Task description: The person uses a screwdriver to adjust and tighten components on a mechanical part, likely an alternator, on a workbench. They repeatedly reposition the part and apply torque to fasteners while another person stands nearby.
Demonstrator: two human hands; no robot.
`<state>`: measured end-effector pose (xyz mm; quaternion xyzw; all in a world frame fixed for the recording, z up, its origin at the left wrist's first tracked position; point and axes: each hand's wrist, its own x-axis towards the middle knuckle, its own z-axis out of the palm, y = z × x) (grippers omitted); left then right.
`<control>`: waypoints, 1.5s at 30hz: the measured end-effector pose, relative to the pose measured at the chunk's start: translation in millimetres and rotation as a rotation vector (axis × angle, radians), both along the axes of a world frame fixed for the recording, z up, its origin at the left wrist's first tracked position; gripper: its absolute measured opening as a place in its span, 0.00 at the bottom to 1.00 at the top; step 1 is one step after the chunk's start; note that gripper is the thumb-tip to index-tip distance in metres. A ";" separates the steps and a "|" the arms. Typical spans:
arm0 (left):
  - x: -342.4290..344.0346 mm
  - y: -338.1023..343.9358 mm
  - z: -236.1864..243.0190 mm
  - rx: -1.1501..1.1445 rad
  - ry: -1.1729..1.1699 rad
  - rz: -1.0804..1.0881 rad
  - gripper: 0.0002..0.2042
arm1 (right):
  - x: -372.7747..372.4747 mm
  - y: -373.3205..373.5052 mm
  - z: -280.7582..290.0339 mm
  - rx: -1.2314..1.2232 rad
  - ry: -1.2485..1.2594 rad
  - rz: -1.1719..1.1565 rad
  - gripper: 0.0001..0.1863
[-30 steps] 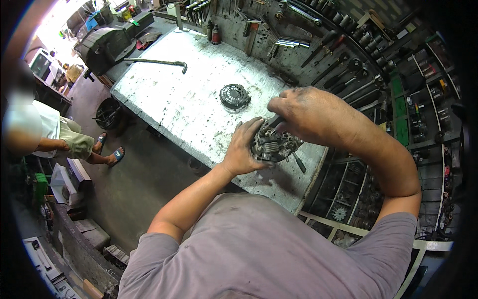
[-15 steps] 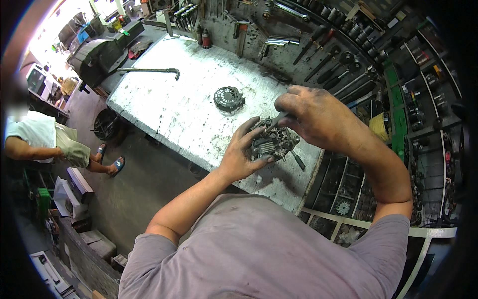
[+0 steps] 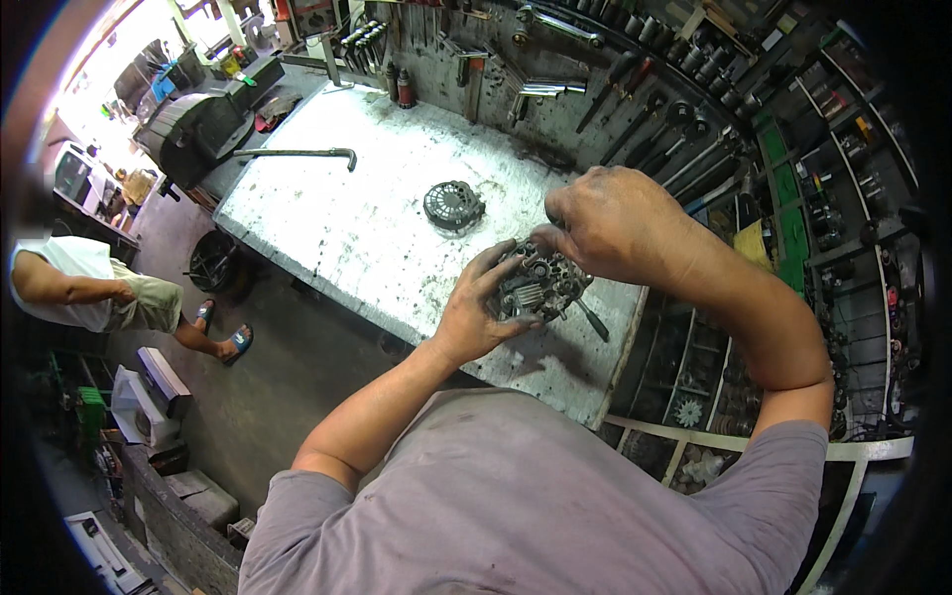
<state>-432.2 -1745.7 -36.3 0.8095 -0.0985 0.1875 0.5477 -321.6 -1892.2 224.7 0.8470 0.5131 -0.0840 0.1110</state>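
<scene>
An alternator (image 3: 531,294) with its metal innards exposed rests on the near right of the pale workbench (image 3: 327,213). My left hand (image 3: 476,307) grips it from the left, fingers over its top and thumb along its near side. Above its far right side, my right hand (image 3: 605,223) is closed round a dark slim hand tool, which the fingers now almost wholly hide. From under the alternator sticks out a dark handle (image 3: 595,322), like a screwdriver's. A round, slotted dark end cover (image 3: 453,205) lies beyond my left hand, touched by neither hand.
An L-shaped bar wrench (image 3: 307,153) lies at the bench's far left, near a large bench vise (image 3: 198,124). Wrenches and screwdrivers (image 3: 645,134) hang along the back panel. Divided parts shelves (image 3: 684,367) border the right. Another person (image 3: 89,283) stands at the left.
My right hand has turned over the alternator, its knuckles rolling left and hiding the tool shaft that showed before. My left hand keeps its grip. The view has shifted slightly.
</scene>
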 end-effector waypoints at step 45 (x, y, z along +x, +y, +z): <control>2.0 -5.7 -12.0 -0.083 -0.014 0.105 0.57 | 1.3 10.8 7.7 0.121 0.098 0.184 0.18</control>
